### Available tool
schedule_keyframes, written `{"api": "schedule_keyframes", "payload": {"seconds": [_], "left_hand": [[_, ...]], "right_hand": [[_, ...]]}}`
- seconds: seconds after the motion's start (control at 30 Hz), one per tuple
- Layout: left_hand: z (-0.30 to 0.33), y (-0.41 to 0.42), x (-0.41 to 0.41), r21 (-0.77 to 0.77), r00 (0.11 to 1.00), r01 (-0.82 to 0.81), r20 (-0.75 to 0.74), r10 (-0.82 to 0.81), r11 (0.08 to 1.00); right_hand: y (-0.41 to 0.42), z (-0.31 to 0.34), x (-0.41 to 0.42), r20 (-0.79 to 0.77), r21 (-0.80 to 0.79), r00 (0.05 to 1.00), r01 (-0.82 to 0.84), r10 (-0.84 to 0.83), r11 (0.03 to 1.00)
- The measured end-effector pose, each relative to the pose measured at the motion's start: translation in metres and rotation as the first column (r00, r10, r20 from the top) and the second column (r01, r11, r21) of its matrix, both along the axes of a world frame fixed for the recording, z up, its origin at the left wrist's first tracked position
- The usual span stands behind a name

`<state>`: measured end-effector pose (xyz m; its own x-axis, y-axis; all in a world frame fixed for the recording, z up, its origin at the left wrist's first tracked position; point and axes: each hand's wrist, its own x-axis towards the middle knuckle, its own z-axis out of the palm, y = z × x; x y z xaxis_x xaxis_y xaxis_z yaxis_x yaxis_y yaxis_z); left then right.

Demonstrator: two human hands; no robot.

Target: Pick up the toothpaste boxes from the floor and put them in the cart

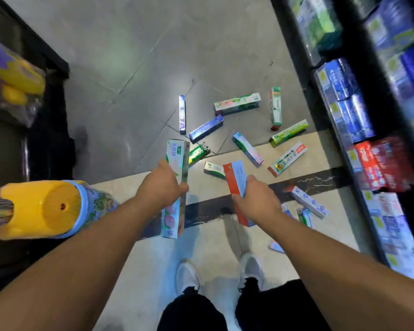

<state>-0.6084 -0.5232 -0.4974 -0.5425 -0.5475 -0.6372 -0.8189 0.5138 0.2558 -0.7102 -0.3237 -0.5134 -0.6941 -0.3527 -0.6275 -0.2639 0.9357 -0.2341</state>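
Note:
My left hand point(161, 186) grips a long pale green toothpaste box point(176, 158) held above the floor. A red and light blue toothpaste box point(236, 179) is gripped in my right hand point(258, 199). Several more toothpaste boxes lie scattered on the tiled floor ahead, among them a blue box point(206, 128), a white and green box point(237, 104), a lime green box point(289, 133) and a white box with a red end point(307, 201). The cart cannot be told apart in this view; a dark shape point(46, 144) stands at the left.
Shelves point(368, 111) packed with blue, green and red boxes run along the right side. At the left, yellow-capped items in printed wrap point(41, 209) jut out near my left arm. My two shoes point(220, 273) stand on the light floor tiles point(120, 51).

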Motion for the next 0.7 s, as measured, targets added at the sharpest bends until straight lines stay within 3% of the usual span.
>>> {"api": "schedule_keyframes", "payload": {"seconds": [0.2,0.37,0.5,0.7], "left_hand": [[0.239,0.007,-0.043,0.032,0.984,0.129,-0.129,-0.124,0.991],[0.381,0.023,-0.06,0.03,0.95,0.239,-0.214,-0.227,0.971],[0.453,0.051,-0.064,-0.034,0.886,0.4,-0.241,-0.396,0.916],[0.513,0.116,-0.069,-0.105,0.684,0.676,-0.277,-0.675,0.729]], "right_hand": [[0.016,0.236,-0.026,-0.097,-0.126,0.991,0.081,-0.094,0.989],[0.043,0.375,-0.022,-0.18,-0.193,0.97,0.125,-0.16,0.973],[0.082,0.438,-0.002,-0.247,-0.209,0.933,0.214,-0.263,0.954],[0.155,0.488,0.035,-0.287,-0.247,0.858,0.363,-0.426,0.898]]}}
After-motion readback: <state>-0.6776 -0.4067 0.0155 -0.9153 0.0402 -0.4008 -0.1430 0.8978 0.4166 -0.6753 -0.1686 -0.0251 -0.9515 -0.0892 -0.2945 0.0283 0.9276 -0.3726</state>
